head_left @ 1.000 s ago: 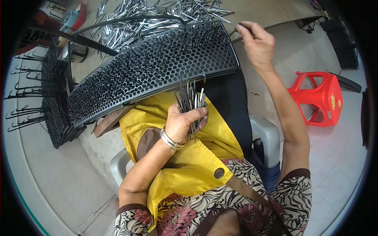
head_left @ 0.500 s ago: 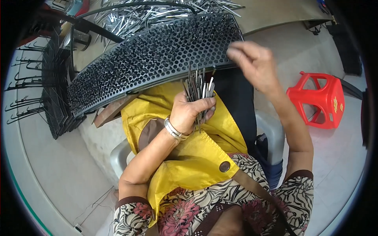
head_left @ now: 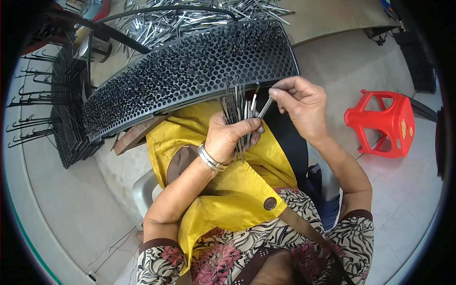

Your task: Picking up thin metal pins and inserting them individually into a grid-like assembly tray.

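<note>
My left hand (head_left: 227, 137) is wrapped round a bundle of thin metal strips (head_left: 234, 105), which stand up out of the fist above my yellow apron (head_left: 218, 209). Between thumb and fingertips, my right hand (head_left: 305, 109) pinches the upper end of one metal strip (head_left: 266, 107). That strip slants, its lower end at the edge of the bundle by my left thumb. Just beyond both hands lies a long, curved black panel (head_left: 280, 59) full of round holes. Dark, small pieces fill many holes at its left and far side; the near right holes look bare.
Loose silvery strips (head_left: 175, 23) are heaped on the table (head_left: 327, 19) behind the panel. A rack of black hooked wires (head_left: 71, 104) stands at the left. On the right floor is a red plastic stool (head_left: 403, 126). A metal cup (head_left: 100, 50) stands at the far left.
My right hand has come down and toward me from the panel's right end to the bundle, where it now pinches a strip. My left hand has stayed nearly still.
</note>
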Action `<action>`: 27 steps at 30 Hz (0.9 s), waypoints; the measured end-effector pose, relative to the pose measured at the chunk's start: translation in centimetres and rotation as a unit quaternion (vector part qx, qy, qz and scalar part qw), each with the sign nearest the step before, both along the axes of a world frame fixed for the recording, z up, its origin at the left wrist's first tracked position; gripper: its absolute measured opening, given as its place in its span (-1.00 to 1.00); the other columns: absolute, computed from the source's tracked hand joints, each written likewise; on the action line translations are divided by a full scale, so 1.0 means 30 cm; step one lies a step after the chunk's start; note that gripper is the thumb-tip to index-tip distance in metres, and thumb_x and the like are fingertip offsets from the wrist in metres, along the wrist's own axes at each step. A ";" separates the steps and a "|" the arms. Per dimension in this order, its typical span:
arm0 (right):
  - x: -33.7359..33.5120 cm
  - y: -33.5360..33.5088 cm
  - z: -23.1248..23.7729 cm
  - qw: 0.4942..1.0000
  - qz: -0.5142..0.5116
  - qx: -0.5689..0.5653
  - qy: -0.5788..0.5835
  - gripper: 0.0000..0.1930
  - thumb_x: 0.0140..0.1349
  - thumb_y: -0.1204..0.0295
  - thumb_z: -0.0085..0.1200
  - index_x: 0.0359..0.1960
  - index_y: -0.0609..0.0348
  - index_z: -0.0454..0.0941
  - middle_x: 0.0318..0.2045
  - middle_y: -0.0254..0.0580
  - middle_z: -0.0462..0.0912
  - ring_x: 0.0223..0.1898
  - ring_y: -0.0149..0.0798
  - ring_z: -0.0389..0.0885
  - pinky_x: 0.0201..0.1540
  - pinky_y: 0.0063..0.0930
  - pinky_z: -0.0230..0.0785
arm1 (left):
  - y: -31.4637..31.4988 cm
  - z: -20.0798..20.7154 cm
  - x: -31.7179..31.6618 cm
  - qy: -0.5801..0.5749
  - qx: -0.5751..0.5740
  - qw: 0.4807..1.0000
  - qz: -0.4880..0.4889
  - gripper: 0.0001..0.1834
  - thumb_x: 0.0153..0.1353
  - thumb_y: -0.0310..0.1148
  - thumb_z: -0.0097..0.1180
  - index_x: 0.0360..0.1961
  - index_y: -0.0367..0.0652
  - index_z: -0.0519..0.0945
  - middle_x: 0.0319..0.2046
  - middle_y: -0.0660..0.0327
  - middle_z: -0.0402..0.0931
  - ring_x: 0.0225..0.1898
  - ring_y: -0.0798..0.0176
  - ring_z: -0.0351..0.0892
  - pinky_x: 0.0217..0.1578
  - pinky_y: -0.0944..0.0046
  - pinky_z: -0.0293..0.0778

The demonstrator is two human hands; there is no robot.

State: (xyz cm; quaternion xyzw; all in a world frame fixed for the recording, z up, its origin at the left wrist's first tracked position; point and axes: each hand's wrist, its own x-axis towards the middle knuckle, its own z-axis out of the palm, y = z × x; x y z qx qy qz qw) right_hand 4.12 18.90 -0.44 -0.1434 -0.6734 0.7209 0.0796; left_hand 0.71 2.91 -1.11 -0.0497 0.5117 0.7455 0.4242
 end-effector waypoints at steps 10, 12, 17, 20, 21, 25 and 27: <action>0.033 -0.028 -0.001 1.000 0.006 -0.007 -0.007 -0.95 0.03 0.64 0.05 -0.44 0.34 0.46 -0.62 -0.32 0.49 -0.63 -0.57 0.39 -0.59 -0.75 0.26 | 0.009 0.017 -0.001 -0.002 0.010 0.999 -0.035 -0.92 -0.02 -0.50 0.06 -0.47 -0.27 0.48 -0.63 0.20 0.47 -0.70 0.39 0.42 -0.75 0.51 0.22; 0.033 -0.028 -0.001 1.000 0.001 -0.014 -0.004 -0.95 0.03 0.65 0.04 -0.45 0.36 0.46 -0.63 -0.30 0.49 -0.64 -0.55 0.40 -0.59 -0.74 0.27 | 0.007 0.019 0.000 -0.007 0.013 0.999 -0.038 -0.92 -0.02 -0.50 0.06 -0.46 -0.27 0.48 -0.63 0.20 0.47 -0.69 0.38 0.42 -0.75 0.51 0.22; 0.049 -0.026 -0.007 0.999 -0.017 -0.029 -0.022 -0.96 0.03 0.66 0.04 -0.46 0.36 0.46 -0.64 -0.28 0.49 -0.65 -0.53 0.41 -0.59 -0.72 0.28 | 0.009 0.016 0.005 -0.039 0.026 0.998 -0.037 -0.90 -0.03 -0.50 0.06 -0.43 -0.26 0.48 -0.57 0.19 0.50 -0.63 0.37 0.46 -0.75 0.51 0.21; 0.045 -0.015 -0.001 0.999 -0.030 -0.008 -0.027 -0.96 0.02 0.65 0.04 -0.47 0.37 0.46 -0.63 -0.27 0.50 -0.65 -0.52 0.41 -0.59 -0.69 0.29 | 0.005 0.024 0.005 -0.054 0.000 0.998 -0.019 -0.89 -0.02 -0.50 0.05 -0.42 -0.27 0.48 -0.56 0.17 0.51 -0.62 0.36 0.48 -0.75 0.51 0.23; 0.041 -0.009 0.003 0.999 -0.041 0.012 -0.028 -0.96 0.02 0.64 0.05 -0.47 0.37 0.46 -0.63 -0.26 0.50 -0.64 -0.50 0.42 -0.59 -0.68 0.29 | 0.002 0.028 0.004 -0.063 -0.017 0.998 -0.006 -0.89 -0.02 -0.50 0.05 -0.42 -0.28 0.48 -0.56 0.16 0.51 -0.61 0.35 0.48 -0.75 0.51 0.23; -0.051 0.080 0.026 0.977 -0.156 0.124 0.078 -0.94 0.01 0.62 0.07 -0.46 0.35 0.48 -0.62 -0.27 0.50 -0.62 -0.52 0.42 -0.56 -0.69 0.30 | -0.014 -0.001 0.001 -0.050 0.020 0.999 -0.001 -0.91 -0.01 -0.50 0.06 -0.46 -0.29 0.46 -0.60 0.17 0.49 -0.70 0.37 0.42 -0.78 0.50 0.22; -0.114 0.123 0.035 0.956 -0.197 0.195 0.100 -0.93 0.00 0.61 0.09 -0.45 0.34 0.49 -0.61 -0.29 0.51 -0.61 -0.53 0.42 -0.54 -0.70 0.30 | -0.013 -0.002 0.008 -0.051 0.017 0.999 0.002 -0.92 -0.01 -0.50 0.06 -0.48 -0.28 0.45 -0.62 0.18 0.48 -0.72 0.38 0.40 -0.78 0.51 0.22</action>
